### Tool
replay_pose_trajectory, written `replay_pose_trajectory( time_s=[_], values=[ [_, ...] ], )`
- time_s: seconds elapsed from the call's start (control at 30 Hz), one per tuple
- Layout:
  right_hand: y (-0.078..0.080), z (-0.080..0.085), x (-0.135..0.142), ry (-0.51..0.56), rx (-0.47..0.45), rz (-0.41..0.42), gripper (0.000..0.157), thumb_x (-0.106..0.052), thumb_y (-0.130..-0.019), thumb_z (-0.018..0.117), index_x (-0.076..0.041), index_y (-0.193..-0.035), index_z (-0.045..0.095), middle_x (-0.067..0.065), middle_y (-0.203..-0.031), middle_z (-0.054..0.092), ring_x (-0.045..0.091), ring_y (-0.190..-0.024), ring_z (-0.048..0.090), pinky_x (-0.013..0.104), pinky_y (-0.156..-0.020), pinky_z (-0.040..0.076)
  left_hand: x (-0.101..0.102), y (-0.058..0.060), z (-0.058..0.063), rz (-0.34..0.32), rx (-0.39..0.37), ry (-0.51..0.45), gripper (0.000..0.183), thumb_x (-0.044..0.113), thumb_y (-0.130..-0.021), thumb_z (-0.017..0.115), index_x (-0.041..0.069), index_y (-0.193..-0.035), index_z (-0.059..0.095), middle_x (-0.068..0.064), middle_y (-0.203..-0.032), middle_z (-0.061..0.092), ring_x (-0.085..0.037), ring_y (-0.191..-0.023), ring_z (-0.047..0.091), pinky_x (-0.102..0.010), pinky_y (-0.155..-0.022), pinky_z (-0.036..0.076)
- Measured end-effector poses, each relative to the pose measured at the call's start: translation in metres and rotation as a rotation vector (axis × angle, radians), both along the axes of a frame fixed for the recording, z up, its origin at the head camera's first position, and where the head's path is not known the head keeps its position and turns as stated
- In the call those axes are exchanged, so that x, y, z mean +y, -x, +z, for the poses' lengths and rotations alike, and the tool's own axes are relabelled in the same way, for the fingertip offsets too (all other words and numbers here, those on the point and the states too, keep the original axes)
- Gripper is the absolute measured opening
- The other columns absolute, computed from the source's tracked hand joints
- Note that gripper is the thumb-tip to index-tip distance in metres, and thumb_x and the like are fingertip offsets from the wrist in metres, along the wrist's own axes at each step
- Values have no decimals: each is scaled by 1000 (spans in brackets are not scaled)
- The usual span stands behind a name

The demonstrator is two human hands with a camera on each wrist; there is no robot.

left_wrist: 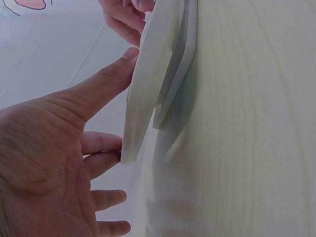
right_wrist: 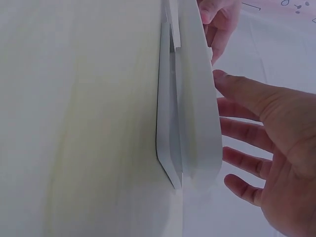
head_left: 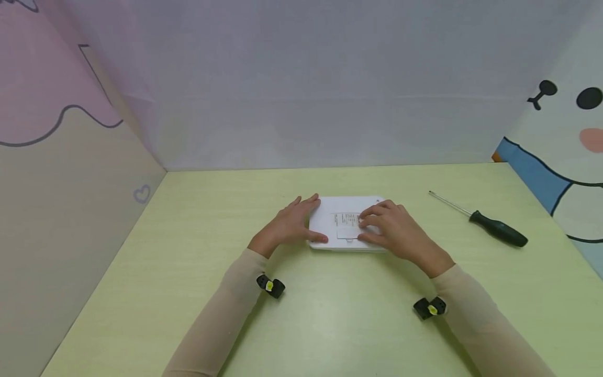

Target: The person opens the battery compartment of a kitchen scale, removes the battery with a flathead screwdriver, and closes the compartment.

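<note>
A flat white device (head_left: 325,214) with rounded corners lies back side up on the table, showing a printed label and a small rectangular cover (head_left: 347,234) near its front edge. Side on, the left wrist view shows a thinner plate (left_wrist: 183,64) beneath its thicker body. My left hand (head_left: 293,222) rests at the left side, thumb on the back face and fingers spread towards the far left corner. With its fingertips and thumb, my right hand (head_left: 398,230) touches the right part of the back, beside the label and cover. Those fingers are slightly bent.
To the right lies a screwdriver (head_left: 497,228) with a dark green handle, its metal tip pointing to the back left. A pale wall (head_left: 330,104) stands behind the yellowish table (head_left: 330,324), and printed panels flank it on both sides.
</note>
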State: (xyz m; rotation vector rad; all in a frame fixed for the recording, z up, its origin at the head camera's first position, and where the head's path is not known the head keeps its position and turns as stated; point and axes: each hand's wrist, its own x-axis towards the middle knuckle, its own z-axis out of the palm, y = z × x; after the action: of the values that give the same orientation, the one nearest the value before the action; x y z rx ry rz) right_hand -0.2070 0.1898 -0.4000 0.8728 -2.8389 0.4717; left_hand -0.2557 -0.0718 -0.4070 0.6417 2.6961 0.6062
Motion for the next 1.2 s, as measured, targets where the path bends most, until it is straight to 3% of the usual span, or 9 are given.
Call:
replay_pose_trajectory(
  time_s=[0.17, 0.33, 0.5, 0.7, 0.9, 1.0, 1.2],
  values=[
    [0, 1, 0, 29, 28, 30, 15, -29, -85, 76, -15, -92, 77, 3, -109, 73, 30, -108, 57, 48, -86, 46, 0, 1, -1, 0, 1, 4, 104, 54, -75, 79, 15, -156, 26, 4, -165, 14, -35, -152, 8, -58, -119, 16],
    [-1, 0, -2, 37, 83, 74, 8, -22, -85, 77, -15, -84, 76, 0, -94, 71, 25, -92, 59, 40, -80, 48, -1, 1, -1, -1, 4, 23, 104, 55, -76, 78, 16, -156, 25, 5, -165, 14, -34, -152, 9, -61, -118, 17],
    [-2, 2, -3, -2, 65, 53, 8, -21, -87, 75, -14, -82, 75, -1, -86, 68, 20, -82, 57, 35, -74, 47, 0, 2, -1, 2, 0, 28, 104, 55, -76, 78, 17, -156, 25, 6, -165, 13, -33, -152, 9, -64, -116, 18],
    [-4, 3, -5, -14, 41, 12, 7, -19, -88, 73, -12, -88, 74, -1, -86, 69, 18, -80, 57, 36, -74, 49, 0, 3, -2, 1, 7, 38, 104, 56, -76, 78, 17, -157, 25, 6, -165, 13, -33, -152, 9, -63, -116, 19],
    [-4, 3, -6, 5, 43, 15, 7, -16, -88, 73, -10, -91, 74, 0, -85, 71, 20, -80, 61, 43, -83, 51, 0, 3, -2, 1, 8, 38, 104, 55, -76, 78, 17, -156, 25, 5, -165, 13, -34, -152, 10, -62, -117, 18],
    [-4, 2, -7, -1, 77, 30, 6, -14, -87, 73, -9, -90, 74, 1, -84, 71, 20, -79, 62, 43, -82, 51, 0, 3, -2, 1, 5, 27, 104, 55, -76, 78, 16, -156, 25, 5, -165, 13, -34, -152, 11, -61, -117, 18],
    [-5, -1, -7, -35, 231, 75, 4, -9, -83, 76, -8, -86, 74, 2, -82, 72, 20, -78, 62, 38, -73, 49, 0, 2, -3, 1, -2, 15, 105, 55, -75, 79, 16, -156, 25, 5, -165, 13, -34, -152, 10, -62, -117, 17]
  ],
)
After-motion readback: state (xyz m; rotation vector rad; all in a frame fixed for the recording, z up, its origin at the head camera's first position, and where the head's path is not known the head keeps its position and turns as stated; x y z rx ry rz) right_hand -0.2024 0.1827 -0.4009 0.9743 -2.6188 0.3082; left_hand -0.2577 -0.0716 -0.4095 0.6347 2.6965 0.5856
